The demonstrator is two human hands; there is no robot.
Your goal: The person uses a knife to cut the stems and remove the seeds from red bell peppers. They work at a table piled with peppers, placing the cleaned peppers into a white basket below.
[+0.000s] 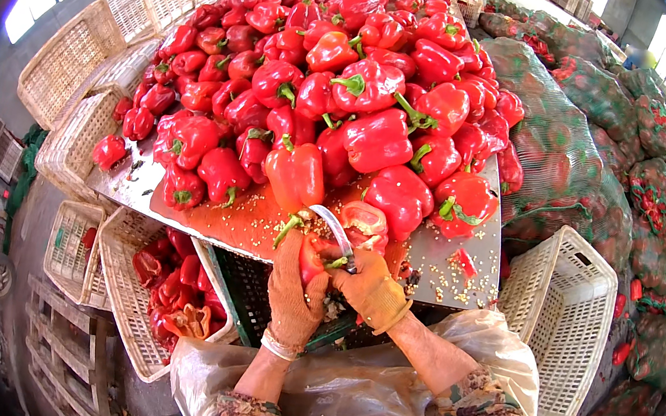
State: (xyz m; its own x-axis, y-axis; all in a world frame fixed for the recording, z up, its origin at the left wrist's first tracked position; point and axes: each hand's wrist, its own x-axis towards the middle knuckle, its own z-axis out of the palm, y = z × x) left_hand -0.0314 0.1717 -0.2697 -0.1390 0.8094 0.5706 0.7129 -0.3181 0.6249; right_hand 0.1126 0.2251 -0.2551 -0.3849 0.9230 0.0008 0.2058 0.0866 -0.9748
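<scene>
My left hand [293, 295], in an orange glove, grips a red pepper [310, 259] near the table's front edge. My right hand [368, 291], gloved likewise, is closed on a curved metal cutting tool [337, 229] that touches that pepper. Behind them a big heap of red peppers [367, 133] with green stems covers a metal table [469, 287] and its orange board [227, 224]. An opened pepper [364, 224] with pale insides lies just beyond my hands, among scattered seeds.
A white crate [118, 252] of pepper pieces stands lower left, a white crate [551, 326] at right, a dark crate [244, 284] below the table. Stacked crates [68, 59] and a wooden pallet [62, 345] are left; netted sacks [563, 161] pile right. Plastic sheeting [377, 388] covers my lap.
</scene>
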